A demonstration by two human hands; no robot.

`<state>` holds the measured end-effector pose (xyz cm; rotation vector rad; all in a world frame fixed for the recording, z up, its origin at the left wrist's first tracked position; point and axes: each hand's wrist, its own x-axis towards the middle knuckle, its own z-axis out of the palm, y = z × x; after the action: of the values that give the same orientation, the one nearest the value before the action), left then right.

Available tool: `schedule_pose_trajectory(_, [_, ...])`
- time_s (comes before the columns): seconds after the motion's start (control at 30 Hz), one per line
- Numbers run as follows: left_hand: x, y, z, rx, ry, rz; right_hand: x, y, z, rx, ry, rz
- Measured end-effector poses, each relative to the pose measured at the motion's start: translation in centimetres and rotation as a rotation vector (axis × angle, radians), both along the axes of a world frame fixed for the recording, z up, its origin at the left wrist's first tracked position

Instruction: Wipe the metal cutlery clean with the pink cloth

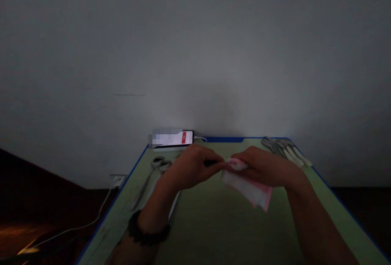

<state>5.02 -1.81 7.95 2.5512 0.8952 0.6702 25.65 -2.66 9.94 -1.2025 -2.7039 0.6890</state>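
Note:
My right hand (259, 165) is closed around a pink and white cloth (249, 189), whose loose end hangs down over the table. The tips of my left hand (195, 165) are pinched together right at the cloth's left edge. Whatever sits between those fingertips is too small and dark to make out. Both hands meet above the middle of the light green table (220, 224). Below and behind my left forearm, which wears a dark bracelet (146, 232), lie metal spoons (157, 161), partly hidden by the arm.
At the table's back left a lit phone (172, 138) leans near the wall, with a white cable (200, 138) plugged in. Several utensils with pale handles (291, 153) lie at the back right. A wall socket (117, 181) is beyond the left edge.

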Motion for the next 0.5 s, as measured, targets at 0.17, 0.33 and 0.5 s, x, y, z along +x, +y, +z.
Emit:
schedule_pose_trajectory(0.17, [-0.4, 0.2, -0.1, -0.032, -0.031, 0.035, 1.4, 0.2, 0.2, -0.084, 0.049, -0.040])
schedule_pose_trajectory(0.33, [-1.5, 0.4, 0.0, -0.143, -0.054, 0.087, 2.8, 0.1, 0.7, -0.179, 0.044, -0.089])
schedule_pose_trajectory(0.5, [-0.9, -0.1, 0.1, -0.305, -0.096, 0.097, 0.4, -0.3, 0.1, -0.054, 0.055, -0.004])
